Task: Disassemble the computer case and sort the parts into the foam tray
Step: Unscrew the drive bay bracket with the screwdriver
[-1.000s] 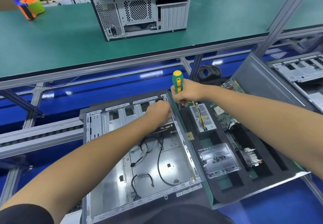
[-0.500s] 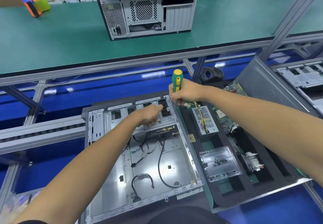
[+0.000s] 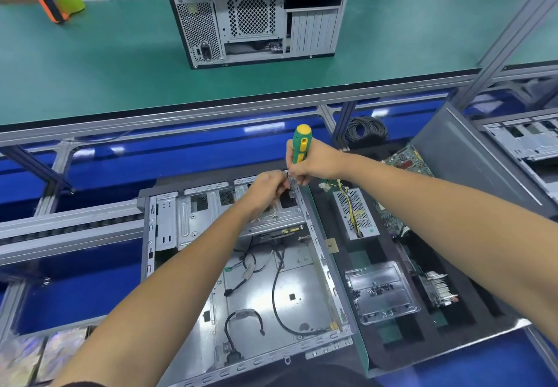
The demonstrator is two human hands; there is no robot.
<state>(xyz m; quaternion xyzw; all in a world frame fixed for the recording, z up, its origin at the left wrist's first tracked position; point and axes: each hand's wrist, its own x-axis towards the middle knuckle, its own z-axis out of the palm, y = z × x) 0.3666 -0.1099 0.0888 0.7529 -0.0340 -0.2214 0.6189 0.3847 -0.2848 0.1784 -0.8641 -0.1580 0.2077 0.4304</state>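
Computer case [image 3: 241, 281] lying open just left of foam tray [image 3: 401, 332]; right hand [image 3: 317, 163] fingers curled round screwdriver [image 3: 301, 143] at case's far right corner, left hand [image 3: 265, 187] fingers pinching bracket there

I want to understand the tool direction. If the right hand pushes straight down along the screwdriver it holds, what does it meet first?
Most likely the far right corner of the open computer case, where the left hand also rests. The right hand holds the screwdriver upright; its tip is hidden, so depth is uncertain.
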